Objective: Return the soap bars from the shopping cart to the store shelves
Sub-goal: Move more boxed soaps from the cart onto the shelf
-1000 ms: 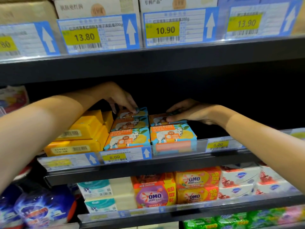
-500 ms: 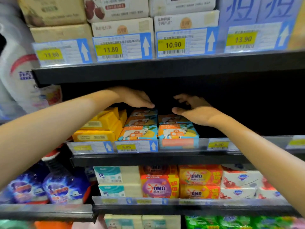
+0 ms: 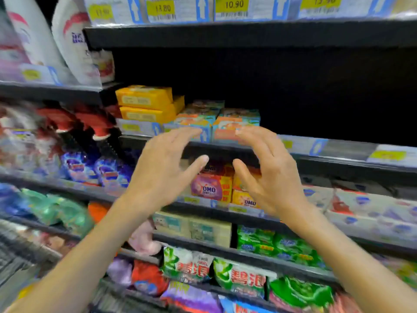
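**Soap boxes shelved; both hands empty**

Item: blue-and-orange cardboard soap boxes [image 3: 237, 123], in two rows at the front edge of the black metal shelf [image 3: 327, 166], just right of the yellow wrapped soap bars [image 3: 144, 105] stacked on that shelf.
Left hand [image 3: 162, 175]: in front of the shelf edge, fingers spread and loosely bent, holding nothing.
Right hand [image 3: 270, 177]: likewise in front of the shelf edge, empty.
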Motion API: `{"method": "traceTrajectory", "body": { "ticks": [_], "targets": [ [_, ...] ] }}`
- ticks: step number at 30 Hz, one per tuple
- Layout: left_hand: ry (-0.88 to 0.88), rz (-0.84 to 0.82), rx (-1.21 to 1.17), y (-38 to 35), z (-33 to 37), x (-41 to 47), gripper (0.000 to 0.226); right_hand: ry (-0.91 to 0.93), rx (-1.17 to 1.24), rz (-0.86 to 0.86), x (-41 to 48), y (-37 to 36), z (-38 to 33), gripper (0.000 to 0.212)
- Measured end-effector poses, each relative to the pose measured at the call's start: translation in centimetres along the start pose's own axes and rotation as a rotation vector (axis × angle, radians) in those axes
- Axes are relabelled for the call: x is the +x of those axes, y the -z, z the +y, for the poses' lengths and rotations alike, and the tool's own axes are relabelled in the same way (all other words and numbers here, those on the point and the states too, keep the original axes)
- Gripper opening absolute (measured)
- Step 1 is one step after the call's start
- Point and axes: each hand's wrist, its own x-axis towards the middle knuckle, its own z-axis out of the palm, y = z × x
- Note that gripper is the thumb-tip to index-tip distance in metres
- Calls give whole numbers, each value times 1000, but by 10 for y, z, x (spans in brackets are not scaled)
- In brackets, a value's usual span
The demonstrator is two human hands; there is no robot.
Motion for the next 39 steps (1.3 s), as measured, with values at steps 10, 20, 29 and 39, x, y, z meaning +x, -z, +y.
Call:
{"method": "traceTrajectory", "body": {
  "ticks": [10,20,29,39],
  "targets": [
    [709,-278,-187,-90,30,-239,70,-369,202,-812,-219,-37,-19,61],
    [1393,-86,-300,-53,81,-433,42,-213,442,-1241,-302,-67,-111,56],
    [1812,249,-227,18,105,-578,38,144,587,-1467,-306,-136,-266,70],
    [1991,346,-180,135,59,-709,36,311,688,-1548,-324,-188,-477,49]
  ]
}}
